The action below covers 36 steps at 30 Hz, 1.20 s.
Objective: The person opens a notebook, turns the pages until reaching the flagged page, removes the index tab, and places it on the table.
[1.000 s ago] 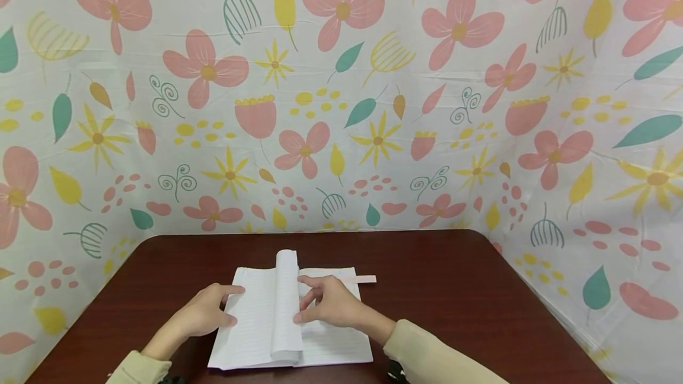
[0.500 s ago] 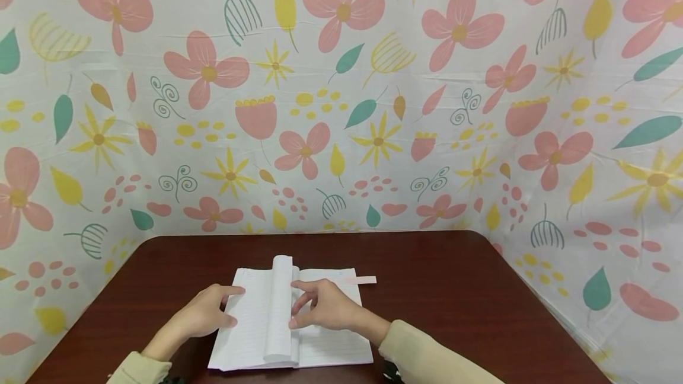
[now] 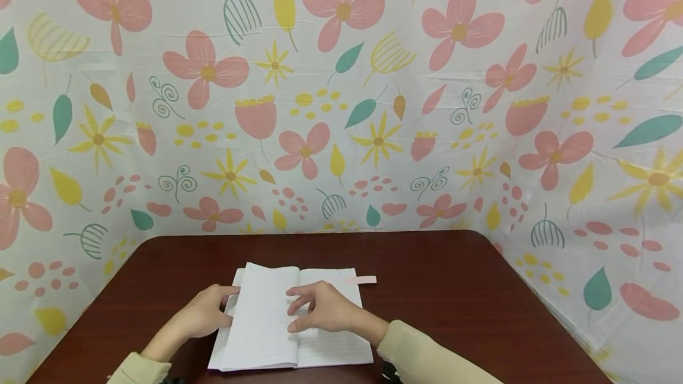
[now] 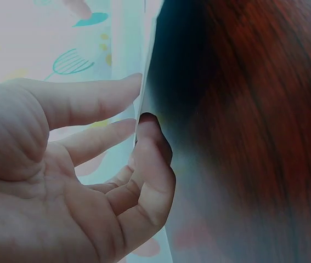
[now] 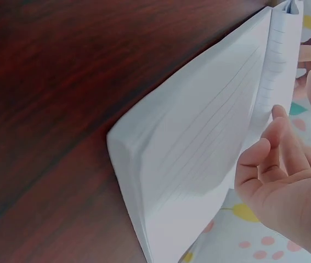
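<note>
An open notebook (image 3: 333,351) with lined white pages lies on the dark table. A turned page (image 3: 261,319) spreads over its left half and covers the tips of my left fingers. At the left edge my left hand (image 3: 200,313) grips the notebook; the left wrist view has thumb and index finger against the paper (image 4: 148,49), other fingers curled past its edge. My right hand (image 3: 328,308) hovers by the centre fold, thumb and index finger apart, nothing between them. In the right wrist view, the right hand (image 5: 287,181) has loosely bent fingers beside the pages.
A pale pink strip (image 3: 366,280) sticks out past the notebook's right edge near the top. The reddish-brown table (image 3: 453,313) reaches back to a white cloth (image 3: 341,194) printed with flowers and leaves, which also hangs at both sides.
The curled page bundle by the fold has moved left and fallen flat over the left half. My right fingers have let it go, shifting slightly left. The left hand stays in place.
</note>
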Tool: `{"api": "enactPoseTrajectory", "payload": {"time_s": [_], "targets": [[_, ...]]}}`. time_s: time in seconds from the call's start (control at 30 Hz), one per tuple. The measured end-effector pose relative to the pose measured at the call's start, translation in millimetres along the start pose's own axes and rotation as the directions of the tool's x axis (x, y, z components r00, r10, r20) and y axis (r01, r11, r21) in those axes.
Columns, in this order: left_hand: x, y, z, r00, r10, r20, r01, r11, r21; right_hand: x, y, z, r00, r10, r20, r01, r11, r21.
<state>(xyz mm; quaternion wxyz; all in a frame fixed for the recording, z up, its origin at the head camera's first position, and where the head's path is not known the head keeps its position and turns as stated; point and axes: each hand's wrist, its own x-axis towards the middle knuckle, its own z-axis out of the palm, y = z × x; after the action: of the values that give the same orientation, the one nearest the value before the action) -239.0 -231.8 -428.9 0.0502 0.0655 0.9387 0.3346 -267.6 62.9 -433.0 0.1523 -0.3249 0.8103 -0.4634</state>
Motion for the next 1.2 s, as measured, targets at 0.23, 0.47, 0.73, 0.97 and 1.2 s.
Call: {"api": "enactPoseTrajectory", "payload": {"time_s": [0.23, 0.47, 0.73, 0.97, 1.2], "targets": [[-1.4, 1.7, -0.4, 1.0, 0.004, -0.006, -0.004, 1.0, 0.015, -1, 2, 1, 1.0, 0.002, 0.013, -0.002, 1.0, 0.01], [-2.2, -0.1, -0.7, 1.0, 0.006, -0.008, -0.005, 1.0, 0.021, -2, 1, 2, 1.0, 0.002, 0.015, -0.002, 1.0, 0.012], [-3.0, 0.2, -5.0, 1.0, 0.013, -0.013, -0.013, 1.0, 0.002, -3, -1, 1, 1.0, 0.0, 0.017, 0.0, 1.0, 0.017], [-5.7, 2.6, -6.8, 0.999, 0.04, -0.027, -0.039, 0.998, 0.039, -4, 0, -1, 1.0, -0.003, 0.029, 0.002, 1.0, 0.027], [-5.5, 19.4, 0.8, 0.997, 0.071, -0.023, -0.07, 0.997, 0.022, -6, 1, -4, 1.0, -0.024, 0.018, 0.024, 1.0, 0.012]]}}
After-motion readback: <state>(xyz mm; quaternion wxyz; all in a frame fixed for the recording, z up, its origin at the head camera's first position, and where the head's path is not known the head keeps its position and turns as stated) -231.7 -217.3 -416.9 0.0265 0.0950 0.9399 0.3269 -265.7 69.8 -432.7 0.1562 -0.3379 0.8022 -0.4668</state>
